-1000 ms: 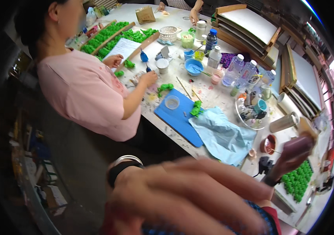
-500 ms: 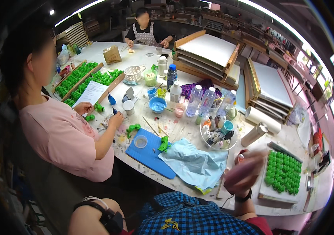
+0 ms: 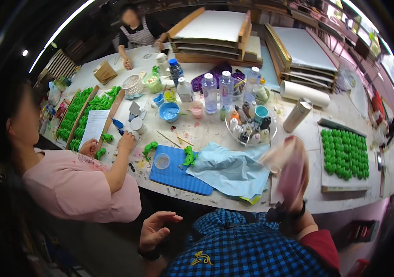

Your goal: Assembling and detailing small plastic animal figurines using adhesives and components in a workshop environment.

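Note:
My left hand (image 3: 156,231) hangs in front of the table's near edge, fingers apart and holding nothing. Over the near right of the table my right hand (image 3: 302,182) is raised and smeared by motion. A mauve blurred shape (image 3: 291,177) lies across it; whether that is a held thing or part of the hand I cannot make out. Just left of it is a crumpled light blue cloth (image 3: 229,166). Beside the cloth, a blue mat (image 3: 178,171) bears a clear round cup (image 3: 162,161) and a green figurine (image 3: 189,156). Farther right, a board holds rows of green pieces (image 3: 344,153).
A clear bowl of small paint bottles (image 3: 251,124) and a steel flask (image 3: 297,115) stand beyond the cloth. Tall clear bottles (image 3: 210,93) rise behind. At left a co-worker in pink (image 3: 84,184) sits by trays of green pieces (image 3: 74,113); another person (image 3: 137,32) sits across.
My left hand has come into view at the lower middle. My right hand has risen and stays blurred. The whole view has shifted; the co-worker at left still works with a blue thing.

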Tool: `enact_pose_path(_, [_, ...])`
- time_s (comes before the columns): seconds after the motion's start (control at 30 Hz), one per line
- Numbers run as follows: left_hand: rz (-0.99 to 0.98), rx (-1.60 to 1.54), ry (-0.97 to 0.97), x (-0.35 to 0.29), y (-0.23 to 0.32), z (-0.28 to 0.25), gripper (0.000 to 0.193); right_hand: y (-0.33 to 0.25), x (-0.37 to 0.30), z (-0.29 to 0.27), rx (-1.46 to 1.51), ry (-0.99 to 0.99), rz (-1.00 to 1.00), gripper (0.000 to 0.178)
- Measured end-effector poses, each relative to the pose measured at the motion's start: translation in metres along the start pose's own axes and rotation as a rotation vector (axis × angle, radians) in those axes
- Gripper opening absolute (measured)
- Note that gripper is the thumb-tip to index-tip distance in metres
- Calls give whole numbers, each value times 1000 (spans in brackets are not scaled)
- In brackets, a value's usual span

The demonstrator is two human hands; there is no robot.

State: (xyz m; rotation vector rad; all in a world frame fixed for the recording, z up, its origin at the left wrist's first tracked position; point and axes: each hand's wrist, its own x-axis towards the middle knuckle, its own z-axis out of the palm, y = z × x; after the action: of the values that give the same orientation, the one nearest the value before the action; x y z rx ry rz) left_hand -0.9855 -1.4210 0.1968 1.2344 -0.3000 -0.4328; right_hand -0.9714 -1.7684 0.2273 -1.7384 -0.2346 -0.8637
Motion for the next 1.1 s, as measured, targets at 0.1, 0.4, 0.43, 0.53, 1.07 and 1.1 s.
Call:
enact_pose_path(0.1, [-63,-9,13,1,-5,9,41,14,-2,-2,498,287,531,59])
enact_pose_path(0.4, [-276,97,-12,23,-15,31,34,40,0,-3,635,148,515,80])
enact_pose_path(0.43, [-278,108,-16,20,-13,30,33,43,-2,2,429,156,429,84])
enact_pose_path(0.53, [-272,140,-16,24,-15,33,32,54,6,6,-142,10,43,102])
enact_pose_path(1.07, [-137,-37,-306,117,-27,79,45,13,-1,41,264,-608,163,79])
enact_pose_path(1.1, [-153,-54,-337,116,-27,78,44,17,-8,43,519,-505,383,58])
